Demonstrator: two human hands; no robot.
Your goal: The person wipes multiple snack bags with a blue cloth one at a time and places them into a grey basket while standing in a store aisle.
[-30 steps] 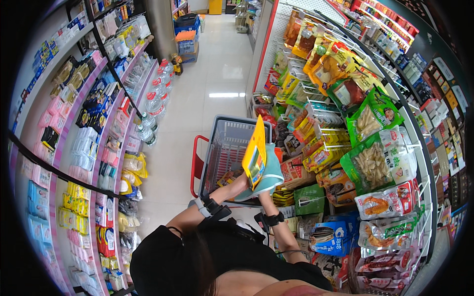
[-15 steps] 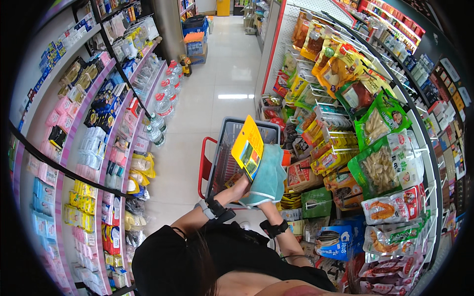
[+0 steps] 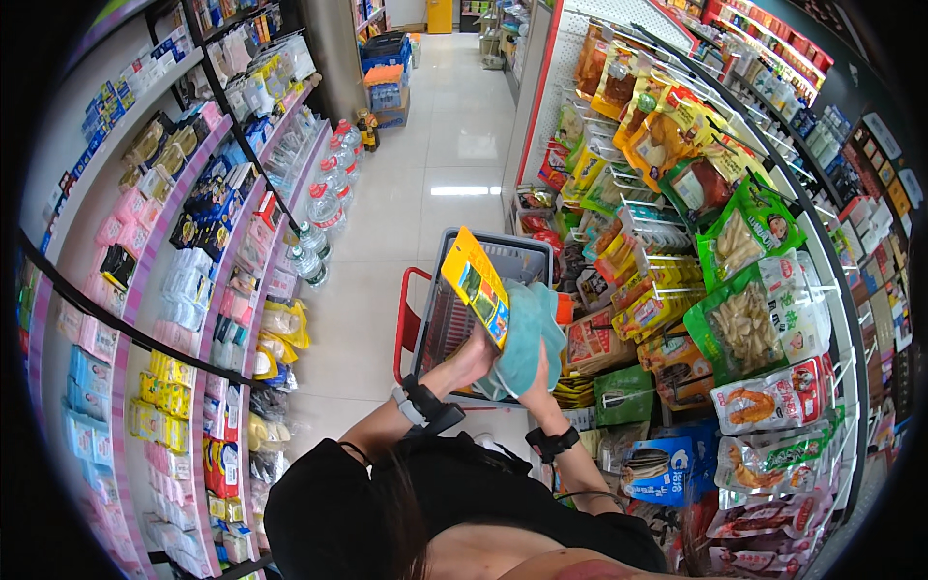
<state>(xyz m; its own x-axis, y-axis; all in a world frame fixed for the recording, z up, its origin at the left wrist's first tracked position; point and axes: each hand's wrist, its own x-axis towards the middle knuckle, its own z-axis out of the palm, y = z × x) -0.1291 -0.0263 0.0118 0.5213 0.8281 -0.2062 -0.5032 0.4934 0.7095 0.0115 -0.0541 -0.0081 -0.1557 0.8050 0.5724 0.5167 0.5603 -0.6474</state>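
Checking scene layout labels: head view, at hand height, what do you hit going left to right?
Purple-edged shelves → red-handled shopping cart → left hand → yellow packet → teal cloth → hanging snack bags.

I count two hands: left hand and right hand. I count one yellow packet, one teal cloth and one shopping basket with red handles. Each wrist carries one black strap, two in total. Four large water bottles line the left shelf.
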